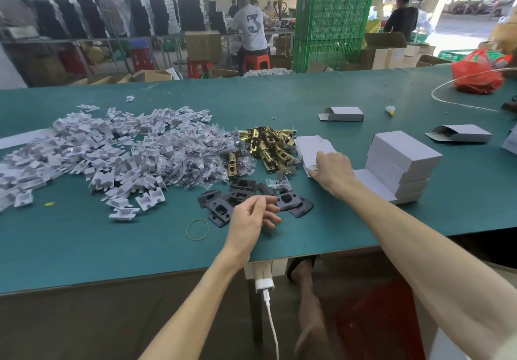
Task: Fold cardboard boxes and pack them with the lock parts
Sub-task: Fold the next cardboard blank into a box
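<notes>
Beside the brass latches (268, 144), a low stack of flat box blanks (309, 144) lies under the right hand (333, 168). Its fingers bend over the near edge, likely to peel one blank off; whether they already pinch it I cannot tell. The left hand (253, 215) hovers over the black strike plates (240, 191), fingers loosely curled and empty, probably ready to help fold. Folded boxes (400, 163) are piled just to the right on the desk (112, 242).
</notes>
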The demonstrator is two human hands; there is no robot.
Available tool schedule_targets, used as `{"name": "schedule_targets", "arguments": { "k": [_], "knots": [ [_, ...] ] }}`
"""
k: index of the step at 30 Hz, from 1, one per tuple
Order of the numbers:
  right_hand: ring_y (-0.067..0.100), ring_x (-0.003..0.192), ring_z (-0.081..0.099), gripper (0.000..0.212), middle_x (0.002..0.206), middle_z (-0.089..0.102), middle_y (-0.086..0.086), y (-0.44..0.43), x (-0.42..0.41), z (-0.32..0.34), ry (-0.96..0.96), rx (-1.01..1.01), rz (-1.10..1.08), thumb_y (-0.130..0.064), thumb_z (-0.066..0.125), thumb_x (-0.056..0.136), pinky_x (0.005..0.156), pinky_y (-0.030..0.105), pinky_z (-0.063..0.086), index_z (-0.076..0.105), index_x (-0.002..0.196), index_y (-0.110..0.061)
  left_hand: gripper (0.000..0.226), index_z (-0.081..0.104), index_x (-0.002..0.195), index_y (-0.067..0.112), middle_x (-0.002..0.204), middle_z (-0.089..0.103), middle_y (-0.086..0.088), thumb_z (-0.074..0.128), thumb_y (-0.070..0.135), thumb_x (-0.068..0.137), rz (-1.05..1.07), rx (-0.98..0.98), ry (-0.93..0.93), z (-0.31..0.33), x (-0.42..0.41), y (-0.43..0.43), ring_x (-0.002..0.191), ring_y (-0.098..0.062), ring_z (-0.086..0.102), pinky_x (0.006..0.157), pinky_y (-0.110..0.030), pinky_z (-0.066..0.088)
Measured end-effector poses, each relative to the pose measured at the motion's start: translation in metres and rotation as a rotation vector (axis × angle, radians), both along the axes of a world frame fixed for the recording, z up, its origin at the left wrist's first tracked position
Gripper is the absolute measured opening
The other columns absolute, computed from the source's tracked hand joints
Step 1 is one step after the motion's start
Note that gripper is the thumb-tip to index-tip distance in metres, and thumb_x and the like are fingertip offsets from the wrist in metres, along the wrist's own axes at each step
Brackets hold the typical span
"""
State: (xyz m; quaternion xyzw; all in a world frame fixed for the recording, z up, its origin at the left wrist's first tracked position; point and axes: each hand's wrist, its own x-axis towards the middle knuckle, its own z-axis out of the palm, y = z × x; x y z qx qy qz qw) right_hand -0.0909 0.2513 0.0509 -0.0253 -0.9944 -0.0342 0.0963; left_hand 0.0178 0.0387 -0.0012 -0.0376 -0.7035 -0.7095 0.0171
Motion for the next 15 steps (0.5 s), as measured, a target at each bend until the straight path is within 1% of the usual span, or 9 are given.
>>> {"name": "schedule_targets", "arguments": {
  "k": [3,5,7,8,9,10,12,13,15],
  "knots": [
    [0.038,0.117,0.053,0.04,0.125,0.061,0.02,0.0,-0.001,-0.003,-0.024,0.004,-0.018,-0.039,0.054,0.1,0.094,0.041,0.042,0.054,0.123,-0.007,0.031,0.073,0.109,0.007,0.091,0.075,-0.014,0.043,0.015,0.112,0.0,-0.009,-0.002,-0.001,0.001,0.002,0.07,-0.015,0.07,0.066,-0.024,0.056],
    [0.039,0.124,0.048,0.048,0.133,0.054,0.021,0.001,-0.004,-0.005,-0.046,-0.011,-0.028,-0.043,0.056,0.098,0.103,0.044,0.04,0.051,0.129,-0.007,0.032,0.073,0.108,0.007,0.091,0.075,-0.014,0.043,0.016,0.112,0.004,-0.004,-0.003,-0.001,0.002,0.002,0.07,-0.015,0.07,0.065,-0.024,0.056],
    [0.04,0.136,0.038,0.06,0.147,0.042,0.023,0.002,-0.008,-0.005,-0.089,-0.026,-0.031,-0.049,0.059,0.096,0.114,0.046,0.032,0.046,0.138,-0.007,0.032,0.073,0.108,0.007,0.09,0.074,-0.013,0.043,0.015,0.112,0.004,-0.003,-0.005,0.0,0.002,0.002,0.07,-0.016,0.07,0.065,-0.024,0.056],
    [0.04,0.14,0.033,0.065,0.152,0.036,0.023,0.002,-0.011,-0.005,-0.114,-0.032,-0.036,-0.051,0.058,0.096,0.117,0.047,0.028,0.043,0.142,-0.008,0.032,0.073,0.108,0.006,0.09,0.074,-0.013,0.043,0.015,0.112,0.005,-0.003,-0.005,0.001,0.002,0.002,0.07,-0.016,0.07,0.065,-0.025,0.056],
    [0.039,0.142,0.033,0.066,0.153,0.035,0.023,0.002,-0.013,-0.006,-0.131,-0.042,-0.044,-0.053,0.057,0.096,0.117,0.048,0.027,0.042,0.143,-0.009,0.032,0.073,0.108,0.006,0.09,0.074,-0.013,0.043,0.015,0.112,0.006,-0.002,-0.006,0.001,0.002,0.002,0.07,-0.016,0.07,0.065,-0.025,0.056],
    [0.039,0.139,0.038,0.064,0.15,0.041,0.022,0.002,-0.015,-0.007,-0.132,-0.054,-0.051,-0.053,0.055,0.097,0.116,0.048,0.029,0.045,0.141,-0.009,0.032,0.073,0.108,0.005,0.09,0.074,-0.013,0.043,0.016,0.112,0.006,0.0,-0.007,0.001,0.002,0.002,0.07,-0.016,0.07,0.065,-0.025,0.056],
    [0.038,0.126,0.052,0.051,0.135,0.058,0.02,0.003,-0.016,-0.009,-0.095,-0.071,-0.051,-0.05,0.053,0.098,0.108,0.046,0.038,0.055,0.128,-0.008,0.032,0.072,0.109,0.004,0.089,0.073,-0.013,0.043,0.015,0.112,0.003,0.005,-0.009,0.002,0.002,0.002,0.07,-0.015,0.07,0.065,-0.025,0.056],
    [0.038,0.119,0.057,0.046,0.128,0.063,0.02,0.003,-0.017,-0.01,-0.072,-0.083,-0.046,-0.047,0.053,0.099,0.101,0.043,0.042,0.059,0.122,-0.007,0.032,0.072,0.108,0.004,0.089,0.073,-0.013,0.043,0.015,0.112,0.002,0.009,-0.011,0.002,0.002,0.002,0.07,-0.015,0.07,0.064,-0.025,0.056],
    [0.039,0.109,0.062,0.041,0.119,0.067,0.021,0.003,-0.017,-0.009,-0.035,-0.128,-0.036,-0.042,0.053,0.099,0.087,0.04,0.045,0.063,0.113,-0.005,0.032,0.073,0.108,0.003,0.089,0.073,-0.013,0.042,0.014,0.112,0.001,0.012,-0.01,0.003,0.001,0.002,0.069,-0.015,0.07,0.064,-0.024,0.056]
  ]
}}
